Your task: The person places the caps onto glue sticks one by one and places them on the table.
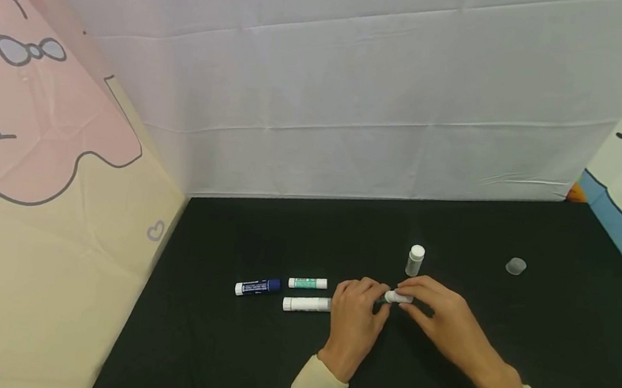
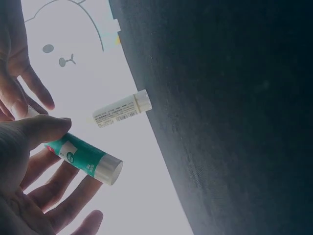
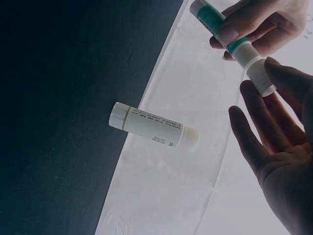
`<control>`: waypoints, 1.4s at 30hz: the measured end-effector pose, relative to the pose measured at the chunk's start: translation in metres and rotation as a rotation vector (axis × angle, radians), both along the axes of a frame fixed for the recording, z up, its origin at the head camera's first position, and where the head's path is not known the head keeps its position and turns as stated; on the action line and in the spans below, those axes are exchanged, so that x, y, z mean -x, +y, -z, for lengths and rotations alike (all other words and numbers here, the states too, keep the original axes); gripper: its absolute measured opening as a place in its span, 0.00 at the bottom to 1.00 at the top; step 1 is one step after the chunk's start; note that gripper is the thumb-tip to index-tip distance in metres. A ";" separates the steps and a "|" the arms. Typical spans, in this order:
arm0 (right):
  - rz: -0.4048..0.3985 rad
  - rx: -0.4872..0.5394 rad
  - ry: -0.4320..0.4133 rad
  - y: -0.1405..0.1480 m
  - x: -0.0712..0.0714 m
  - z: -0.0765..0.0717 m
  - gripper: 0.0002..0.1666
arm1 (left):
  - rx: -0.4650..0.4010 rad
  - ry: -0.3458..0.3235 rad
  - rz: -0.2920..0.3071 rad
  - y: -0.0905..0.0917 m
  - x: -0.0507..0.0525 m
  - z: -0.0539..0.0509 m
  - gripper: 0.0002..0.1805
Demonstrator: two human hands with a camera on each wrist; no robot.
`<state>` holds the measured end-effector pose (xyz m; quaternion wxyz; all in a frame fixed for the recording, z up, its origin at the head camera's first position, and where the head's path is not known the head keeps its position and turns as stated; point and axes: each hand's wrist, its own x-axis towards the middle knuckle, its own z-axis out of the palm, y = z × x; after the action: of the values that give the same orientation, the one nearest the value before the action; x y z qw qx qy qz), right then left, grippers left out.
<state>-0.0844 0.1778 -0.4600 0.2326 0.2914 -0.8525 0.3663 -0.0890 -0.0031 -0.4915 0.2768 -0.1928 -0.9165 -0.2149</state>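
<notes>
My left hand (image 1: 353, 323) grips a green glue stick (image 2: 80, 156) around its labelled barrel. The right hand (image 1: 447, 323) pinches the white cap (image 3: 261, 77) at the other end between thumb and fingers. In the right wrist view, a white section of the stick (image 3: 245, 53) lies between the green label and that cap. Just beyond the hands, a white glue stick (image 1: 414, 260) stands upright on the black table; both wrist views show its printed label. Part of the held stick is hidden by my fingers in the head view.
To the left lie a navy glue stick (image 1: 258, 287), a small green-labelled glue stick (image 1: 307, 283) and a larger white one (image 1: 306, 304) close to my left hand. A translucent cap (image 1: 516, 265) sits at the right. White cloth (image 1: 316, 138) walls the back of the black table (image 1: 205, 359).
</notes>
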 end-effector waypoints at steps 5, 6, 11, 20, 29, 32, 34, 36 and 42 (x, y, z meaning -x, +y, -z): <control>0.000 -0.007 -0.012 -0.001 0.000 0.002 0.28 | 0.000 -0.001 0.012 0.001 -0.002 0.001 0.13; 0.000 -0.010 -0.014 -0.001 0.000 0.002 0.28 | 0.001 -0.002 0.015 0.001 -0.002 0.001 0.13; -0.006 -0.021 -0.016 -0.002 -0.001 0.004 0.27 | 0.008 0.005 0.028 0.000 -0.003 0.002 0.12; -0.056 -0.016 -0.011 0.000 0.000 0.008 0.28 | 0.006 0.000 0.083 -0.002 -0.004 0.005 0.14; -0.097 -0.003 -0.008 0.004 0.002 0.013 0.31 | 0.052 -0.018 0.105 -0.005 -0.004 0.005 0.17; -0.104 0.002 -0.007 0.004 0.002 0.014 0.32 | 0.044 -0.030 0.112 -0.005 -0.004 0.005 0.17; -0.108 0.003 -0.005 0.005 0.002 0.014 0.32 | 0.042 -0.040 0.114 -0.006 -0.004 0.004 0.17; -0.110 0.003 -0.002 0.005 0.003 0.014 0.32 | 0.043 -0.048 0.111 -0.006 -0.004 0.004 0.17; -0.117 0.009 0.002 0.005 0.003 0.014 0.32 | 0.058 -0.039 0.112 -0.007 -0.004 0.004 0.14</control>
<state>-0.0876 0.1825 -0.4741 0.2130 0.3399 -0.8323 0.3825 -0.0854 -0.0106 -0.4959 0.2407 -0.2474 -0.9154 -0.2072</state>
